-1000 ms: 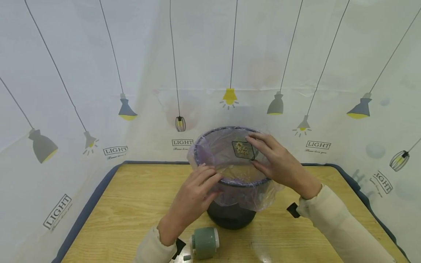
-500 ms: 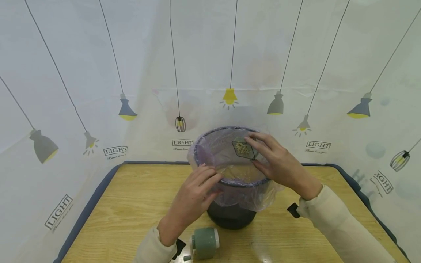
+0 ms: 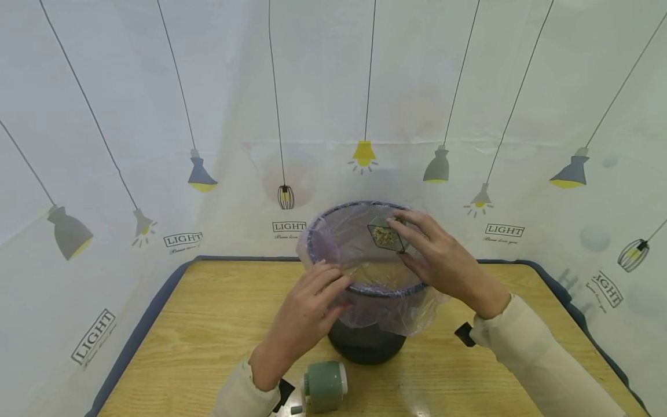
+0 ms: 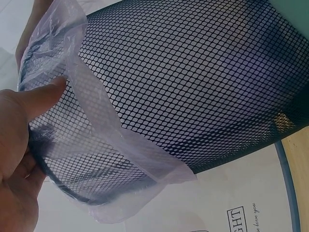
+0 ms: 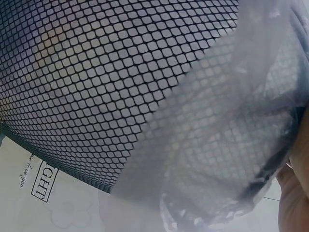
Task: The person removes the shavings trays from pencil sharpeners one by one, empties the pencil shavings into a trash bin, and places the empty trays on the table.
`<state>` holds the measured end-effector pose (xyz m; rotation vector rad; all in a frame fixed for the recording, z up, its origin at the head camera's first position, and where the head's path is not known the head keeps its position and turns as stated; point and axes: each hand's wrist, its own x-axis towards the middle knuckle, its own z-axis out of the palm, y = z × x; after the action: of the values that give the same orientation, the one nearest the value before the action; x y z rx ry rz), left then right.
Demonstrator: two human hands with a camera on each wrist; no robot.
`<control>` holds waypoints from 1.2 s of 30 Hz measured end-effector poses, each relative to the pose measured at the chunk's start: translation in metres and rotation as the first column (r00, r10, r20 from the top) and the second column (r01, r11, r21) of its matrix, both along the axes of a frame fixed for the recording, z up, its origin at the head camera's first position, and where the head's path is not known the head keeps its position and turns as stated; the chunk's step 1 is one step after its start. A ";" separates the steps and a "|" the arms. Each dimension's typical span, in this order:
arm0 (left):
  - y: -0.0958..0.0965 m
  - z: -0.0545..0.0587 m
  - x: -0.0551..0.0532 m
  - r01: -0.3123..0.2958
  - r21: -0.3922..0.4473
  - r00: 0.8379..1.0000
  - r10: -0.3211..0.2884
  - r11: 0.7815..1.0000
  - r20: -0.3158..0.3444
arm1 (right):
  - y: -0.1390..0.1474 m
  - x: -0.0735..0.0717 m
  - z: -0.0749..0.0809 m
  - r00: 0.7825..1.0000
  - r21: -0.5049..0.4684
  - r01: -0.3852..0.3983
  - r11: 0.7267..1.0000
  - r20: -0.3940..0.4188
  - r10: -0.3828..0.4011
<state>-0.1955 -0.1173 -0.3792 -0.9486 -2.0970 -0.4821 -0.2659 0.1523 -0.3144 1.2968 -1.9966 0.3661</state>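
Observation:
A black mesh wastebasket (image 3: 366, 347) stands upright on the table, lined with a thin purple plastic bag (image 3: 375, 313) folded over its rim. My left hand (image 3: 309, 304) grips the near-left rim; in the left wrist view the thumb (image 4: 46, 98) presses the bag from outside and the other fingers go behind the rim. Between thumb and fingers, my right hand (image 3: 443, 263) pinches a small see-through box (image 3: 384, 234) with dark edges. It is held tilted over the basket's mouth, with pale yellowish shavings-like bits inside. The right wrist view shows mostly mesh and bag, with the box hidden.
On the wooden table (image 3: 219, 324), a green-and-white rounded device (image 3: 324, 385) lies close to my left wrist, with a small green piece (image 3: 296, 409) beside it. A white sheet (image 3: 333, 87) printed with hanging lamps rises behind the table and on both sides.
The see-through box has tilted slightly in my right hand, showing more of its upper face. My left hand and the wastebasket have stayed in place.

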 end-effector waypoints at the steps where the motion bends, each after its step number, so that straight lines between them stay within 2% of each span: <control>1: 0.000 0.000 0.000 0.001 0.001 1.000 -0.001 1.000 -0.001 | 0.000 0.000 0.000 1.000 0.000 -0.001 1.000 -0.002 0.001; 15: 0.000 0.001 0.002 -0.016 -0.006 1.000 0.016 1.000 0.013 | -0.001 0.002 0.002 0.999 -0.004 -0.023 1.000 -0.034 0.023; 23: 0.000 0.000 0.002 -0.010 0.001 1.000 0.010 1.000 -0.001 | -0.002 0.002 0.002 0.999 -0.008 -0.028 1.000 -0.042 0.028; 36: 0.000 0.001 0.002 -0.006 0.001 1.000 0.006 1.000 0.006 | -0.002 0.003 0.004 0.997 0.023 -0.017 1.000 -0.080 0.019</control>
<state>-0.1940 -0.1176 -0.3785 -0.9403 -2.1043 -0.4837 -0.2628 0.1501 -0.3107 1.3235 -1.9286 0.2959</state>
